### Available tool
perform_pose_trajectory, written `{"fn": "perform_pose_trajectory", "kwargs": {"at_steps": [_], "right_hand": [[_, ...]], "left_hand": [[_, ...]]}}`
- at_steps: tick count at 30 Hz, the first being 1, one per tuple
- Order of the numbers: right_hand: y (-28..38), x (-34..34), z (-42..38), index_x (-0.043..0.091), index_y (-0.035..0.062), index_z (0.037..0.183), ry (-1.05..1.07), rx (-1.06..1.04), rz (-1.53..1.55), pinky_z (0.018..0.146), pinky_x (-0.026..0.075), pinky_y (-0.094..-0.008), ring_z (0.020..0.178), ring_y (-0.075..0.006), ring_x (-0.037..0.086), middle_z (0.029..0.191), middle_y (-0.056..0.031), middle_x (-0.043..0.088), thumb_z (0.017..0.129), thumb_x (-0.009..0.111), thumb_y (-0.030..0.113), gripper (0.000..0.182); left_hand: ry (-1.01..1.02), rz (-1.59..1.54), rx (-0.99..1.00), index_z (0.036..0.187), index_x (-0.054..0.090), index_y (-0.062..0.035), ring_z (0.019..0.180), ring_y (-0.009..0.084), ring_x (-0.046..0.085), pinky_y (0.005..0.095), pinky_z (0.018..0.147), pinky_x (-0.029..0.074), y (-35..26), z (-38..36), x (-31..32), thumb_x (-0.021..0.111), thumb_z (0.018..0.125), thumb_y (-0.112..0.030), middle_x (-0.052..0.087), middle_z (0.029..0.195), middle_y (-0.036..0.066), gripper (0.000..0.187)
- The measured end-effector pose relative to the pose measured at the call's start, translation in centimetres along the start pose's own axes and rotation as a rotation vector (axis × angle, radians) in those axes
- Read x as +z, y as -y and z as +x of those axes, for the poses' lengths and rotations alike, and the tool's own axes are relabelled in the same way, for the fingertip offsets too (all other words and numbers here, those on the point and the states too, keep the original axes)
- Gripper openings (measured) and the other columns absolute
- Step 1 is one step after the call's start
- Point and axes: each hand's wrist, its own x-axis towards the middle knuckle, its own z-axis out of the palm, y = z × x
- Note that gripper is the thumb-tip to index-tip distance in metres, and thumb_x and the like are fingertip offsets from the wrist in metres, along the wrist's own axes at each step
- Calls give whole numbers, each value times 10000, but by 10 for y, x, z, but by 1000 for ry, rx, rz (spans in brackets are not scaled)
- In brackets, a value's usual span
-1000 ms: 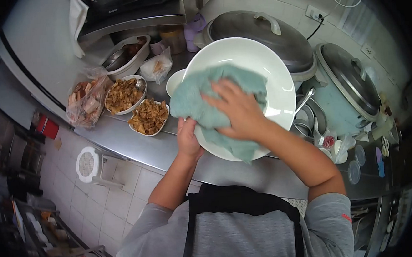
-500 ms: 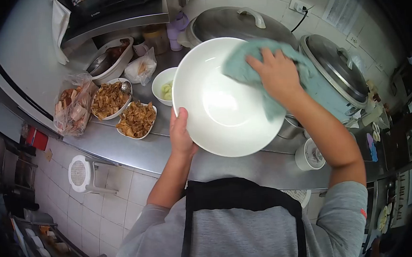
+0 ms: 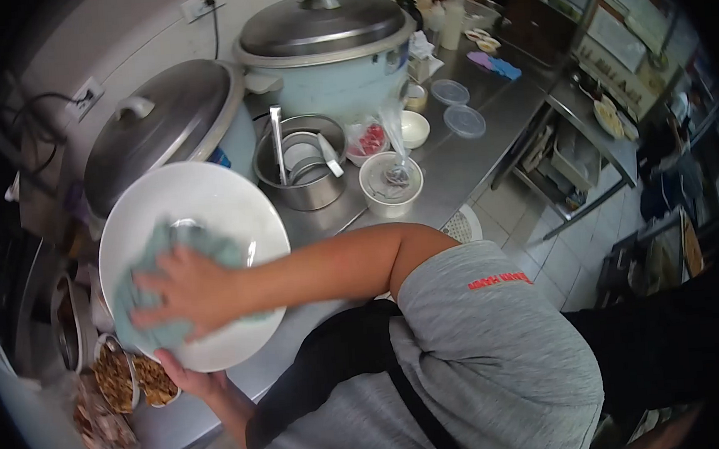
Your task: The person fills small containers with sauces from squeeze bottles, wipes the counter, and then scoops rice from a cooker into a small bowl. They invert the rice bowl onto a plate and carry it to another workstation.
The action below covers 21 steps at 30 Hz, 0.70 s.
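Note:
A large white bowl [image 3: 246, 207] is held tilted above the counter in the head view, its inside turned toward me. My left hand [image 3: 191, 380] grips the lower rim, with the thumb over the edge and the fingers hidden behind. My right hand [image 3: 193, 290], blurred by motion, presses a green cloth [image 3: 159, 332] against the inside of the bowl, its fingers spread over the fabric. Beside my left hand stand two bowls of brown fried flakes, the nearer one [image 3: 155, 381] partly covered by the big bowl.
Two large lidded cookers [image 3: 324, 73] line the wall. A metal pot [image 3: 311, 190] with utensils and a white tub [image 3: 391, 197] with a plastic bag stand on the steel counter [image 3: 480, 153]. A bagged food item [image 3: 98, 418] lies at lower left. A dark-clothed person [image 3: 660, 354] is at right.
My view has swung to the right. The right hand has moved the cloth from the bowl's far right edge to its middle and lower left; the left hand keeps its hold on the rim.

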Motion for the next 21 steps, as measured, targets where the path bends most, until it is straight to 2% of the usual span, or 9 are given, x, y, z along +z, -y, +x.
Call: {"fn": "perform_pose_trajectory", "kwargs": {"at_steps": [3, 7, 9, 10, 13, 15, 17, 18, 21], "right_hand": [[-8, 15, -9, 454, 393, 1128, -48, -102, 80, 712, 392, -436, 880, -297, 495, 1086, -114, 444, 660, 612, 251, 514], [-50, -9, 9, 502, 318, 1084, -46, 224, -128, 643, 418, -385, 739, -281, 537, 953, -103, 485, 697, 528, 120, 435], [-29, -11, 7, 507, 296, 1097, 119, 210, -17, 646, 416, -389, 729, -273, 538, 957, -104, 488, 702, 523, 113, 435], [-14, -14, -2, 514, 297, 1108, 153, 103, 36, 630, 419, -385, 719, -263, 539, 958, -96, 491, 700, 523, 104, 451], [3, -22, -45, 553, 316, 1087, 414, -109, 183, 575, 434, -371, 651, -248, 541, 920, -88, 505, 688, 534, 93, 458], [-17, -49, -50, 561, 311, 1068, 737, -70, -50, 612, 429, -363, 681, -248, 541, 914, -84, 499, 698, 542, 119, 417], [-49, -62, -38, 600, 226, 965, 793, -5, -418, 657, 414, -360, 762, -217, 559, 869, -72, 517, 740, 512, 156, 252], [-62, -58, -31, 591, 185, 933, 597, 10, -562, 657, 405, -361, 753, -215, 547, 867, -78, 518, 735, 518, 164, 212], [-64, -33, 13, 562, 208, 996, 143, 64, -407, 628, 406, -368, 719, -237, 537, 869, -77, 495, 734, 513, 146, 274]], "left_hand": [[19, 78, 16, 1290, 261, 2, 1141, 299, 408, 421, 953, 336, -2, -7, -4, 345, 902, -348, 384, 1267, 153, 529], [-2, 120, -65, 1255, 320, 2, 1089, 300, 454, 429, 917, 371, 0, -7, -1, 356, 896, -313, 429, 1219, 158, 479], [-121, 170, -63, 1242, 341, 1, 1066, 299, 474, 429, 909, 378, -3, -11, 9, 355, 895, -315, 445, 1203, 158, 470], [-195, 207, -62, 1242, 341, 0, 1063, 301, 475, 426, 915, 372, -2, -10, 10, 351, 896, -331, 444, 1205, 158, 479], [-146, 191, 25, 1229, 351, 8, 1056, 288, 481, 403, 893, 387, -4, -1, -12, 369, 894, -352, 455, 1191, 149, 492], [-120, 179, 98, 1235, 332, 10, 1056, 278, 482, 391, 881, 399, -5, -2, -9, 385, 892, -351, 453, 1189, 144, 501], [-48, 205, 144, 1256, 291, -1, 1050, 266, 487, 377, 859, 416, -7, -3, -3, 405, 891, -334, 448, 1184, 137, 507], [-37, 191, 121, 1260, 289, -17, 1054, 253, 481, 369, 867, 410, -7, -7, -7, 413, 889, -319, 441, 1190, 133, 494], [20, 150, 65, 1269, 281, -47, 1065, 231, 468, 352, 885, 393, -1, -10, -6, 420, 889, -297, 421, 1210, 125, 476]]}}
